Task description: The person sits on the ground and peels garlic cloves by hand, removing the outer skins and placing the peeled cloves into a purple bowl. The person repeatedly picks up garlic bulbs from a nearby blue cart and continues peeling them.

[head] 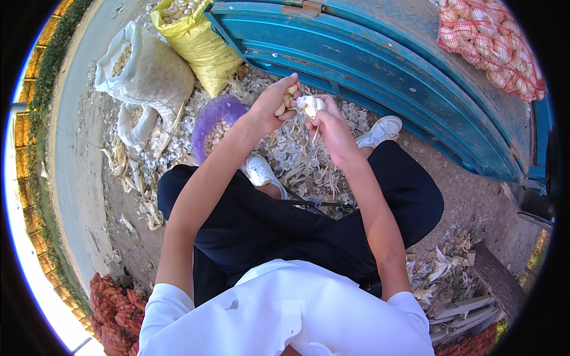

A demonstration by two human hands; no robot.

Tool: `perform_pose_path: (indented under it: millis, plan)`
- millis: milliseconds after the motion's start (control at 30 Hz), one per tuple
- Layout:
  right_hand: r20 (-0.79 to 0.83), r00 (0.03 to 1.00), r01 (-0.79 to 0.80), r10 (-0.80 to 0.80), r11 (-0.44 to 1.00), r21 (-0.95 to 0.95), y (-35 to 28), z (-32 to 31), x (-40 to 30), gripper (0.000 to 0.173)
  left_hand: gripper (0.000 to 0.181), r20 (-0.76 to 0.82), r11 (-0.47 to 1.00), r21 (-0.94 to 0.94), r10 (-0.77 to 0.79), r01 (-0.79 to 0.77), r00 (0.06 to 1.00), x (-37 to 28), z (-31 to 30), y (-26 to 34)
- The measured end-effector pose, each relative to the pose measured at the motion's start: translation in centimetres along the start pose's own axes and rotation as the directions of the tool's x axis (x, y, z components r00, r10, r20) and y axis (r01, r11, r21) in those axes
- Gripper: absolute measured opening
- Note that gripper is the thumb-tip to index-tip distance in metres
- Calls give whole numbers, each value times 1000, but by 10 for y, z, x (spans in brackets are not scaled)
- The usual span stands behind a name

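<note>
My left hand (277, 104) is curled around several loose garlic cloves (288, 100), above the littered ground. Close beside it, my right hand (328, 120) grips a white garlic bulb (311, 106) with its papery skin partly loose. The fingertips of both hands are near each other at the bulb. Below and left of my left hand, a purple mesh bag (201, 129) lies with its mouth rolled open and peeled-apart cloves (216, 135) inside. Garlic skins (307, 153) cover the ground beneath my hands and between my white shoes.
A blue metal truck-bed side (356, 66) spans the front; a red net sack of garlic bulbs (490, 44) rests on it. At left stand a yellow woven sack (209, 55), a white sack (164, 66) and a smaller white bag (144, 127), all holding cloves. A log (498, 278) lies lower right.
</note>
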State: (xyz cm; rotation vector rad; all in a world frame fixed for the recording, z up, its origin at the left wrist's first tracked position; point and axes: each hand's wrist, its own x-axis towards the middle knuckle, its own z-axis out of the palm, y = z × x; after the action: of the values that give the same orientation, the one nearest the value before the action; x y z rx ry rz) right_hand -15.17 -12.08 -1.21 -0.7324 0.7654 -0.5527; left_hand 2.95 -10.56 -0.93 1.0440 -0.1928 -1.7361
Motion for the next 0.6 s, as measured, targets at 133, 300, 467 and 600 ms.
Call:
perform_pose_path:
  millis: [133, 300, 467, 600]
  plan:
    - [-145, 989, 15, -13, 1000, 12, 2, -6, 5, 33, 23, 2, 1000, 19, 12, -12, 1000, -4, -13, 20]
    - [-77, 997, 17, -13, 998, 64, 1, -7, 8, 41, 25, 179, 978, 208, -62, 23, 982, -10, -55, 51]
    - [-26, 1000, -1, 3, 994, 109, 1, -4, 6, 42, 34, 35, 894, 364, -292, 260, 956, -4, -104, 45]
    - [-23, 1000, 2, 2, 982, 189, -1, -5, 5, 40, 32, -172, 959, 127, -231, 254, 958, 9, -153, 35]
